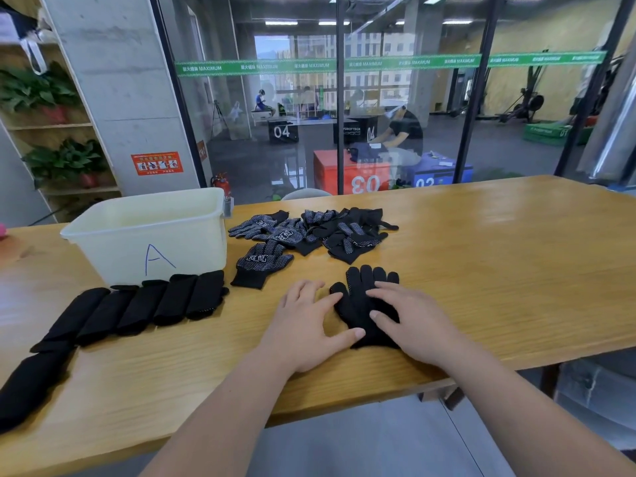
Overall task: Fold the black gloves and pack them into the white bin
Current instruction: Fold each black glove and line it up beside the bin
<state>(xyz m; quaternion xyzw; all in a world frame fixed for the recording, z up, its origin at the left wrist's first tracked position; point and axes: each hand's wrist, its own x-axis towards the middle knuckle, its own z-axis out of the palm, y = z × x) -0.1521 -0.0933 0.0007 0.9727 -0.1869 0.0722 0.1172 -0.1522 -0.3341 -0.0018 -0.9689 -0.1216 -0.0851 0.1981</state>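
At the lower centre of the frame, a black glove (358, 304) is pressed flat on the table (499, 270) under the spread right hand (409, 318); its left edge is touched by the spread left hand (306, 325). The white bin (151, 232) is seen at the upper left.

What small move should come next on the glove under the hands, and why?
Probably fold the flat black glove over lengthwise. It lies unfolded with fingers spread; the right hand presses on it and the left hand touches its near edge with the thumb. The folded gloves before the white bin are narrow strips, so this one likely wants the same.
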